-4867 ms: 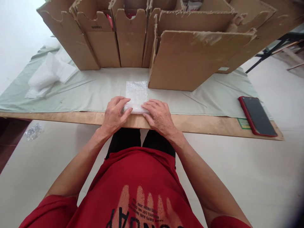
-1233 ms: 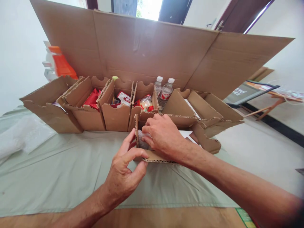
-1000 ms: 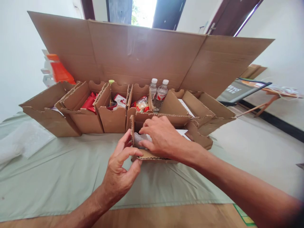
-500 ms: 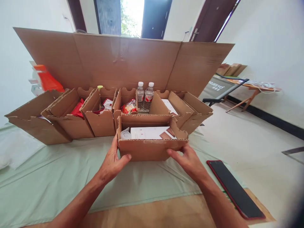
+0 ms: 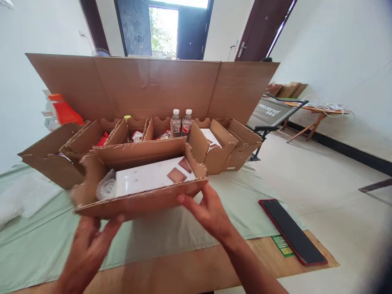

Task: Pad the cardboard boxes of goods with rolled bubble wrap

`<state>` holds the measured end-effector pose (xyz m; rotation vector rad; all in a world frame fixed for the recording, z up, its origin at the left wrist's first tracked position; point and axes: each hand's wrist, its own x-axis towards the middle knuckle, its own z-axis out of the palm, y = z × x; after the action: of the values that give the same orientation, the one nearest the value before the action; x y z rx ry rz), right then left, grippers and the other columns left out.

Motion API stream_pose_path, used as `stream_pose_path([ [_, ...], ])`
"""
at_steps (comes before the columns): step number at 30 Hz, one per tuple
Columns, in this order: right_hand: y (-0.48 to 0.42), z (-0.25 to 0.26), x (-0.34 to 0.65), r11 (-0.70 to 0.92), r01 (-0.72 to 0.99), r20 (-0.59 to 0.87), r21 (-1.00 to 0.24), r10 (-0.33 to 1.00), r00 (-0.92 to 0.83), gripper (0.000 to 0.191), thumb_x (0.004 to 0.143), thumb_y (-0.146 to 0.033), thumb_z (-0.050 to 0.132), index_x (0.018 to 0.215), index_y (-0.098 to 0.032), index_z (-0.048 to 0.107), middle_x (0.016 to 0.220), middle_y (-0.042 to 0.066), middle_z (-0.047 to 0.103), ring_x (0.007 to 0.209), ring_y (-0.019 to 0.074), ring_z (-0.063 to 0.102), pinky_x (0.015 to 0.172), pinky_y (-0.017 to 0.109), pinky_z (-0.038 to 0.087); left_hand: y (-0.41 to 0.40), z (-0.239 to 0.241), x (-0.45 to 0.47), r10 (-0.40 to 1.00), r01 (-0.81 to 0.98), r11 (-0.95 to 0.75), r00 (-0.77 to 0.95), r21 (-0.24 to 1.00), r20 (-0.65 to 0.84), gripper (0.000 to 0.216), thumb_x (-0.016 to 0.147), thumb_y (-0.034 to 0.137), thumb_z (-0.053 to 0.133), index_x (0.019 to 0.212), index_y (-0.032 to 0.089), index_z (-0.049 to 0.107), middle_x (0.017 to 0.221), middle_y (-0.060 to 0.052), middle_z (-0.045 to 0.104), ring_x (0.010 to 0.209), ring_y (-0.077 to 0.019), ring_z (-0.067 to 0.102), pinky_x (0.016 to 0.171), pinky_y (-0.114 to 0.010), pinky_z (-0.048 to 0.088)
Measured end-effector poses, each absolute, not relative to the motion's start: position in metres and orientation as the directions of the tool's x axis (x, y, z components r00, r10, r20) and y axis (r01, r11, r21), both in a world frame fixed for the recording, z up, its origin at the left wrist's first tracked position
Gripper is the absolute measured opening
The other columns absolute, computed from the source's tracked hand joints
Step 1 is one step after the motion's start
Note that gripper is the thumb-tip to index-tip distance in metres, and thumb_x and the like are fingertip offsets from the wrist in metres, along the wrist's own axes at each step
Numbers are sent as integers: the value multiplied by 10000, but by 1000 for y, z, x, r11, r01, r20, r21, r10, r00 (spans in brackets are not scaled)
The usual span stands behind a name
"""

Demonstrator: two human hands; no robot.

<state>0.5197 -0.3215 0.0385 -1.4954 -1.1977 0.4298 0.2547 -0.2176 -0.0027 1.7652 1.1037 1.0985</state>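
Note:
I hold a small open cardboard box (image 5: 143,200) lifted off the green cloth (image 5: 171,228) and tilted toward me. My left hand (image 5: 88,249), blurred by motion, grips it from below at its left front corner. The fingers of my right hand (image 5: 208,212) press on its right front edge and underside. Inside the box a bubble-wrapped bundle (image 5: 106,188) sits at the left end. A flat white package with brown squares (image 5: 153,179) lies beside it.
Behind stands a row of open cardboard compartments (image 5: 214,151) with red packets and two water bottles (image 5: 180,122), backed by a tall cardboard sheet (image 5: 147,85). A red-cased phone (image 5: 292,232) lies at the right. Bubble wrap (image 5: 18,196) lies at the left, near an orange bottle (image 5: 63,114).
My right hand left the bundle in the box. Both hands then took the box by its front and lifted it left and toward me, off the cloth.

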Motion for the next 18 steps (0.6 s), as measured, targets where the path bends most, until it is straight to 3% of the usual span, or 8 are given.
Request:
stream_pose_path([
  [3, -340, 28, 548, 20, 448, 258, -894, 840, 478, 525, 834, -577, 740, 1207, -211, 686, 1275, 149, 727, 1222, 365, 649, 1080, 549, 493, -238, -6, 292, 881, 154, -369, 374, 917, 291, 604, 970, 411, 639, 1518, 244, 446, 1339, -98, 678, 1357, -340, 570, 1169, -502, 472],
  [6, -374, 12, 576, -21, 425, 220, -905, 833, 509, 542, 852, -577, 731, 1276, -245, 668, 1359, 145, 686, 1335, 358, 580, 1172, 543, 412, -271, -25, 321, 843, 82, -333, 471, 939, 258, 677, 996, 365, 576, 1604, 257, 299, 1518, -148, 545, 1432, -340, 509, 1125, -476, 519],
  [10, -375, -2, 594, 75, 371, 272, -926, 812, 517, 644, 838, -576, 739, 1378, -261, 586, 1454, 130, 617, 1377, 331, 550, 1158, 487, 442, -299, -50, 333, 853, 64, -267, 481, 962, 205, 792, 1000, 306, 526, 1662, 288, 92, 1695, -144, 294, 1562, -350, 316, 1219, -534, 406],
  [14, -333, -16, 604, 125, 352, 316, -928, 764, 563, 654, 866, -570, 690, 1417, -255, 530, 1442, 121, 617, 1354, 326, 562, 1154, 514, 436, -302, -60, 338, 851, 75, -345, 445, 936, 278, 843, 966, 251, 532, 1660, 369, 69, 1747, -102, 153, 1577, -408, 250, 1214, -660, 353],
  [18, -300, -31, 608, 146, 361, 346, -921, 732, 587, 789, 915, -564, 611, 1588, -252, 344, 1653, 112, 397, 1497, 297, 411, 1252, 517, 300, -302, -68, 349, 811, 55, -454, 439, 889, 387, 892, 914, 190, 555, 1662, 370, 105, 1768, -76, 38, 1608, -415, 114, 1172, -635, 426],
])
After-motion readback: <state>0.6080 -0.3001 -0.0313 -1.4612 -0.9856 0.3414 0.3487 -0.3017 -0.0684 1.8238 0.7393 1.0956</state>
